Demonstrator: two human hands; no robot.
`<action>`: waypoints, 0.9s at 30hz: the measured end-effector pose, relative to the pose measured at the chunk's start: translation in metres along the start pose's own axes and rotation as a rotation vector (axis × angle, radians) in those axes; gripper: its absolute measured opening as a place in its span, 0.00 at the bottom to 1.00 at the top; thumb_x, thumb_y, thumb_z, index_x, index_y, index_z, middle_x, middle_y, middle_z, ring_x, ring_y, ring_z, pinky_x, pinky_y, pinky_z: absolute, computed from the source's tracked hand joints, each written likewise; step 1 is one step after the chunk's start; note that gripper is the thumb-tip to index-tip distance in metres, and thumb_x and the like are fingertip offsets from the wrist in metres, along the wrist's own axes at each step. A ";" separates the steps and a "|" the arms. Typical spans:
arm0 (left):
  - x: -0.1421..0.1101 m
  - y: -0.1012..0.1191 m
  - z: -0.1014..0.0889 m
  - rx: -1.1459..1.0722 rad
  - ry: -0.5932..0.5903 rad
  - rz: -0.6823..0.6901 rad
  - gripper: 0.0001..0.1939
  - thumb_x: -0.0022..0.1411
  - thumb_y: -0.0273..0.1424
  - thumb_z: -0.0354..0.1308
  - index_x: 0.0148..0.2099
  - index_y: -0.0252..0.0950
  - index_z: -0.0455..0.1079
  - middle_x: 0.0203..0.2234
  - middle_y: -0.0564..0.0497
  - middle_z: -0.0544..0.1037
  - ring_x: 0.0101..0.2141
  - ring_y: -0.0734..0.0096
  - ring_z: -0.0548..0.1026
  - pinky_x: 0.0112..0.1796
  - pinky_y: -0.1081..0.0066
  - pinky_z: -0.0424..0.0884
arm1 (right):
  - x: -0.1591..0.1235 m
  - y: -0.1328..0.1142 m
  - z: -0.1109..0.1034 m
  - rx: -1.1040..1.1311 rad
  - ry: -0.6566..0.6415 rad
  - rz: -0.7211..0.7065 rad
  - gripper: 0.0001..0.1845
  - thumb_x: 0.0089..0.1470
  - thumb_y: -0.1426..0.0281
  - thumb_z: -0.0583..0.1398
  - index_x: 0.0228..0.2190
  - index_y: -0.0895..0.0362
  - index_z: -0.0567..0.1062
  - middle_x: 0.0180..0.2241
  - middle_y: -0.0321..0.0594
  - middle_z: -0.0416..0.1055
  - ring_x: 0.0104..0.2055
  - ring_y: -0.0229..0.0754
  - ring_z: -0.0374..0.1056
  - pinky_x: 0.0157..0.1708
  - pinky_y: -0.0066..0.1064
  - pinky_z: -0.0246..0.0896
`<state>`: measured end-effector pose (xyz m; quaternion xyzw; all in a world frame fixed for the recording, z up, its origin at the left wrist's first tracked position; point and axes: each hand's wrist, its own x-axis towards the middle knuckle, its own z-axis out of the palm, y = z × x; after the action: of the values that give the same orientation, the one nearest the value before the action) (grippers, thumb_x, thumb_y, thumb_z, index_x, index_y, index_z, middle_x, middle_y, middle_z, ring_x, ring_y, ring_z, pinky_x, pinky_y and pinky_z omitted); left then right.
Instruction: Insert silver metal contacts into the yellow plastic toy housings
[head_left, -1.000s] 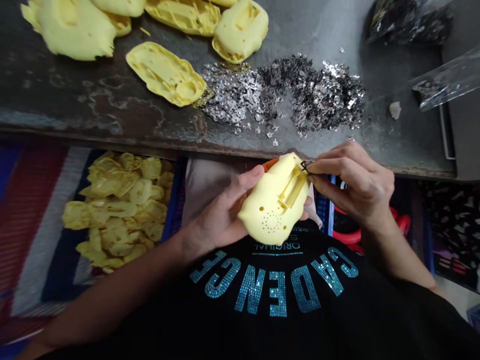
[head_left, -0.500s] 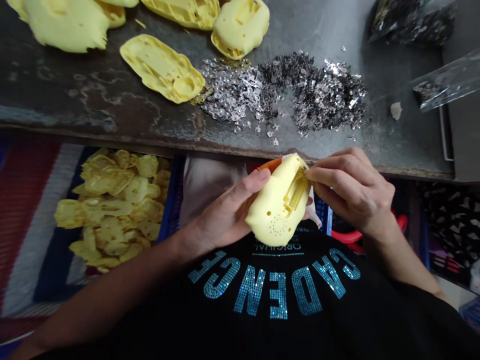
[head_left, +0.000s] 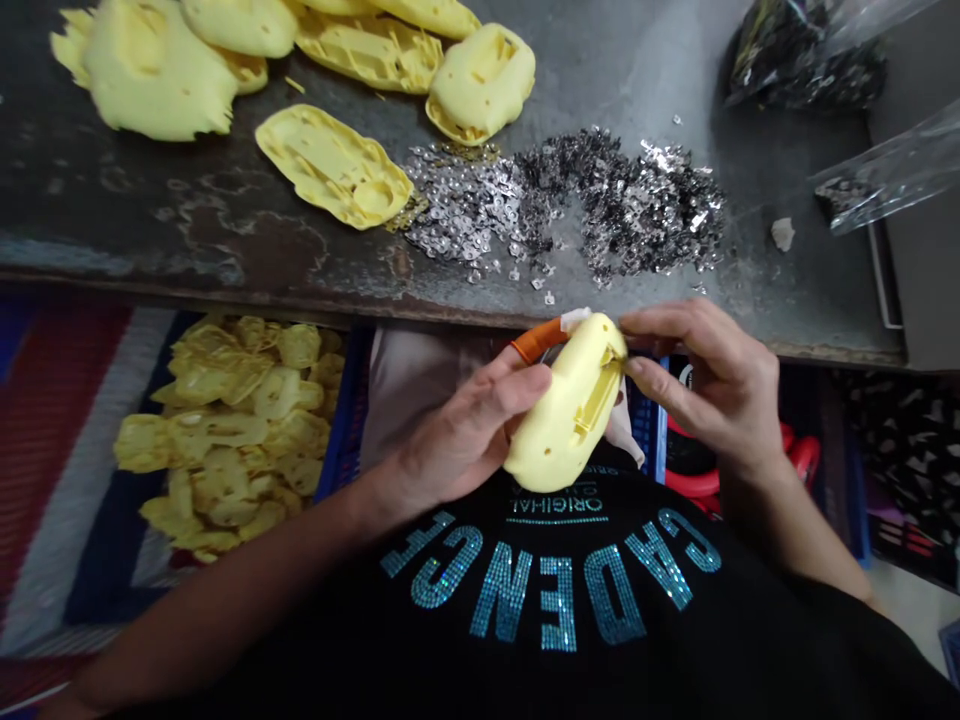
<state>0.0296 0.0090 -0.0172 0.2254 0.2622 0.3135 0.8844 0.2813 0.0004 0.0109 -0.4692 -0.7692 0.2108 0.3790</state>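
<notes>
Holding one yellow plastic shell (head_left: 568,410)

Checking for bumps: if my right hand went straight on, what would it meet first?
Probably the yellow foam piece in your left hand, at its slotted edge; your right hand has its fingers right at it, though contact is hard to judge.

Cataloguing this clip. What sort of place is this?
Probably a workshop hand-finishing moulded parts: a worn metal bench holds yellow moulded shells and a heap of small metal pieces, with more shells in a blue crate.
</notes>
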 end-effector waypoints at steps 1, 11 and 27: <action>-0.001 -0.002 -0.001 0.031 -0.002 0.015 0.40 0.67 0.49 0.79 0.76 0.46 0.73 0.51 0.44 0.90 0.44 0.58 0.89 0.42 0.68 0.86 | 0.002 0.001 -0.002 0.077 -0.049 0.053 0.14 0.71 0.67 0.73 0.56 0.48 0.85 0.46 0.39 0.86 0.45 0.45 0.82 0.45 0.38 0.79; -0.024 -0.005 0.002 0.667 0.042 0.236 0.34 0.68 0.38 0.80 0.73 0.45 0.81 0.54 0.47 0.91 0.46 0.61 0.89 0.45 0.71 0.85 | -0.015 0.008 0.013 0.071 0.125 -0.084 0.18 0.66 0.69 0.73 0.55 0.47 0.84 0.44 0.37 0.85 0.42 0.45 0.81 0.44 0.39 0.79; -0.033 0.013 -0.026 1.144 -0.106 0.496 0.32 0.84 0.39 0.60 0.84 0.49 0.68 0.69 0.42 0.84 0.56 0.48 0.89 0.56 0.56 0.86 | -0.029 0.014 0.044 0.837 0.144 0.491 0.16 0.58 0.58 0.80 0.44 0.48 0.85 0.39 0.35 0.86 0.39 0.41 0.83 0.43 0.35 0.83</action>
<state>-0.0141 0.0023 -0.0191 0.7326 0.2839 0.3079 0.5366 0.2630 -0.0166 -0.0373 -0.4576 -0.4568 0.5520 0.5265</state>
